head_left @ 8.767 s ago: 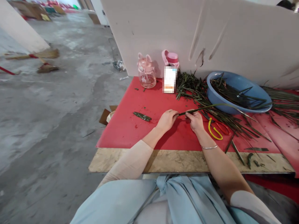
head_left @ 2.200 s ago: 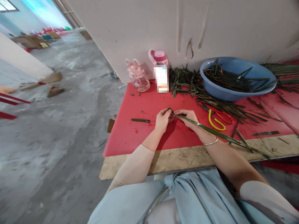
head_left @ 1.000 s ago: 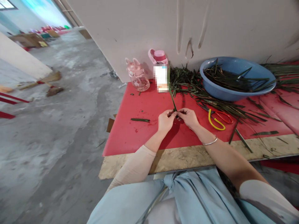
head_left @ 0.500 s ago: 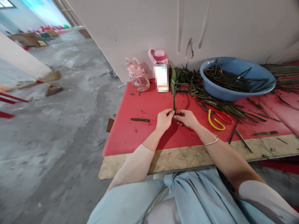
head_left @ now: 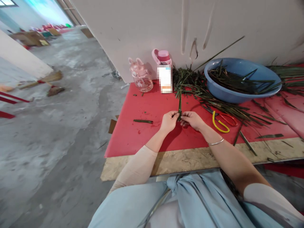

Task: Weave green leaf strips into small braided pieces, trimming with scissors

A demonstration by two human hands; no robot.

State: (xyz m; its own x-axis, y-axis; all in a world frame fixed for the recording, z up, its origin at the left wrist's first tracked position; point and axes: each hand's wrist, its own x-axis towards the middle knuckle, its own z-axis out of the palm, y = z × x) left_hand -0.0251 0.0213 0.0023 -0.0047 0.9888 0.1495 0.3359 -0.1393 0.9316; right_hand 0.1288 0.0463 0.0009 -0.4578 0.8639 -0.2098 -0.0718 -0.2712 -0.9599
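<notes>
Between my two hands, over the red table cover [head_left: 152, 139], is a long green leaf strip [head_left: 180, 100], its lower end pinched and bunched at my fingertips. My left hand [head_left: 169, 121] grips it from the left with thumb and forefinger. My right hand [head_left: 192, 120] pinches the same end from the right, fingers curled. Away from me the strip rises past the pile of cut leaves, and a thin length slants up to the right before the wall. Scissors [head_left: 220, 123] with one yellow and one red handle lie right of my right hand.
A blue basin [head_left: 242, 93] with leaf strips stands at the back right, more leaf strips [head_left: 228, 109] around it. Two pink bottles [head_left: 143, 80] stand by the wall [head_left: 152, 28]. A short leaf piece [head_left: 143, 121] lies on the left. The wooden table edge [head_left: 180, 163] is nearest me.
The leaf strip, upright and broad before, now looks narrower, and a thin length points up to the right. Both hands stay pinched together at its lower end, with the view shifted slightly.
</notes>
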